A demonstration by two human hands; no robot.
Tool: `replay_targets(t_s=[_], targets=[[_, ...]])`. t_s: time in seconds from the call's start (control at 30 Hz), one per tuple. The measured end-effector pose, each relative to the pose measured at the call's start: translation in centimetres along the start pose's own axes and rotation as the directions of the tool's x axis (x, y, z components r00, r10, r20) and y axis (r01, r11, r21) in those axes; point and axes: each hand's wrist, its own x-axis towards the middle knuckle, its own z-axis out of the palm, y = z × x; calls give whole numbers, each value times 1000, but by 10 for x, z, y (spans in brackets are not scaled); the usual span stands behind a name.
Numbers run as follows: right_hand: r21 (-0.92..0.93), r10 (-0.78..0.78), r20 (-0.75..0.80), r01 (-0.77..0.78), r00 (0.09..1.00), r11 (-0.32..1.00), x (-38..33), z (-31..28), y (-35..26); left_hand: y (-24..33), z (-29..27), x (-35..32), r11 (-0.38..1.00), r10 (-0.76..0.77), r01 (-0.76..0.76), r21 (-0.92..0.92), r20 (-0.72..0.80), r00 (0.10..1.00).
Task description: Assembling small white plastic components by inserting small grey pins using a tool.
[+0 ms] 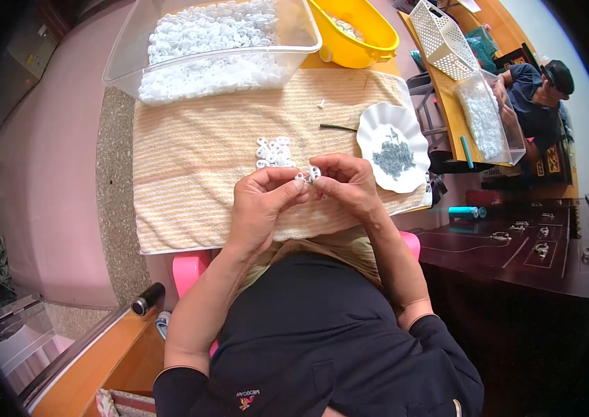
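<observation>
My left hand [266,205] pinches a small white plastic piece with holes [300,177] between thumb and fingertips. Close beside it, my right hand [351,186] grips another small white plastic piece with dark spots [315,173]. The two pieces almost meet above the striped towel [197,153]; whether they touch, I cannot tell. Just beyond my left hand lies a cluster of similar white pieces [273,151]. To the right, a white scalloped plate [374,118] carries a heap of tiny grey metal parts [394,159]. A thin black rod [338,127] reaches to its rim.
A clear plastic bin [124,62] full of white pieces stands at the back, beside a yellow tub [371,48]. A tiny white bit [321,103] lies on the towel. At right, another person [534,97] works over a clear bin [514,142]. A dark bottle [148,299] is at lower left.
</observation>
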Motion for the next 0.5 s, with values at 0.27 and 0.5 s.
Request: replay_targets(t_s=[0.27,0.5], targets=[[6,-12,9,12,1000,1000,-1,3,-3,0,0,-1,1000,-8,8,6,3,1000],[-41,-11,-6,11,1000,999,-2,3,-5,-1,0,0,1000,-8,8,9,13,1000]])
